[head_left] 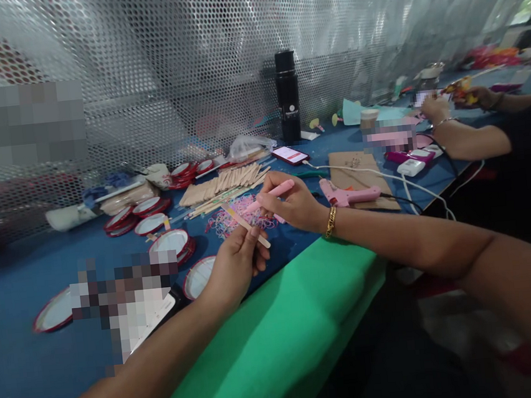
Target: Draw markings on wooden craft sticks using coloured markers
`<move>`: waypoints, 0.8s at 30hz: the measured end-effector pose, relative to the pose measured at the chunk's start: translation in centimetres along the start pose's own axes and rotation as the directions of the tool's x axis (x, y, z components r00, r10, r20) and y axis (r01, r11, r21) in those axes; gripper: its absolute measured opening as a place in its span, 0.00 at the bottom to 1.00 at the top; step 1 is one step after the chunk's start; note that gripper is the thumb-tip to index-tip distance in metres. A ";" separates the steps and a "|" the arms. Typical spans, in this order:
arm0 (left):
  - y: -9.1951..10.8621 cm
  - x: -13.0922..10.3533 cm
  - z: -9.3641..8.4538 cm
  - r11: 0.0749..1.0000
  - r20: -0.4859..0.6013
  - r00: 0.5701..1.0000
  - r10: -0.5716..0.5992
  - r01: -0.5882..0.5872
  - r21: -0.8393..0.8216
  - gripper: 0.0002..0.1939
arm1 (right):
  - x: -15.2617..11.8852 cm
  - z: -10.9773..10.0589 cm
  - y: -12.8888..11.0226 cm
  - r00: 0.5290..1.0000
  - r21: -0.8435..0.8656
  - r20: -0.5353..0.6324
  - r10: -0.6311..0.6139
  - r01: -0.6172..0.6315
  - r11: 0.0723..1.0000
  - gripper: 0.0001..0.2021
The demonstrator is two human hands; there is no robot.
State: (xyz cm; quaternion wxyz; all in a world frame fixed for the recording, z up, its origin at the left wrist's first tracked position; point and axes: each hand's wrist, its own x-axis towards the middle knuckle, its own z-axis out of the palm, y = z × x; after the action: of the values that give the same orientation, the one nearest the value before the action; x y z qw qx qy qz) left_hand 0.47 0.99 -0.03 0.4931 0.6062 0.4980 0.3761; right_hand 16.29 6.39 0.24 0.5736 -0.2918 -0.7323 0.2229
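Note:
My left hand is closed on a flat wooden craft stick, which slants from upper left to lower right and has a yellow patch near its upper end. My right hand grips a pink pen-like tool just above that stick; I cannot make out its exact kind, nor whether its tip touches the stick. Under both hands lies a pile of small coloured elastic bands. Behind it, many loose craft sticks are heaped. A pink glue gun rests on a brown board right of my right hand.
Several round red-rimmed discs lie at the left. A black bottle and a phone stand and lie behind. White cables cross the blue table. Green cloth hangs in front. Another person's hands work at right.

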 end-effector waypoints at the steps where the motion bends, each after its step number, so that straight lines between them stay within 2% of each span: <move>1: 0.0 0.0 0.0 1.000 0.004 1.000 0.000 0.000 -0.003 0.11 | 0.0 0.0 0.0 1.000 0.008 0.006 -0.005 0.005 1.000 0.09; 4: 0.1 -0.1 0.0 1.000 0.005 1.000 0.001 -0.001 -0.009 0.11 | 0.0 0.0 -0.1 0.999 -0.011 0.029 -0.030 0.030 0.999 0.10; 9: 0.1 -0.3 0.0 1.000 -0.004 1.000 0.002 -0.002 -0.008 0.11 | 0.0 0.0 0.0 1.000 0.000 0.002 -0.016 0.016 1.000 0.09; 14: 0.0 -0.2 0.0 1.000 -0.005 1.000 0.007 -0.007 -0.029 0.12 | 0.0 0.0 -0.1 0.998 0.005 0.047 -0.032 0.032 0.999 0.09; 18: 0.0 -0.1 0.0 1.000 -0.012 1.000 0.008 -0.008 -0.014 0.11 | 0.0 0.0 -0.1 1.000 -0.007 0.007 -0.005 0.005 1.000 0.09; 24: -0.1 0.0 -0.1 1.000 -0.001 1.000 0.002 -0.002 -0.022 0.12 | -0.1 0.0 -0.2 0.998 0.003 0.049 -0.030 0.030 1.000 0.09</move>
State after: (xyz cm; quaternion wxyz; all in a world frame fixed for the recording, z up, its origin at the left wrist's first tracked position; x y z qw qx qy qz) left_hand 0.40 0.99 -0.08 0.4991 0.6008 0.4936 0.3824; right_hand 16.23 6.16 0.35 0.5593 -0.2744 -0.7501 0.2220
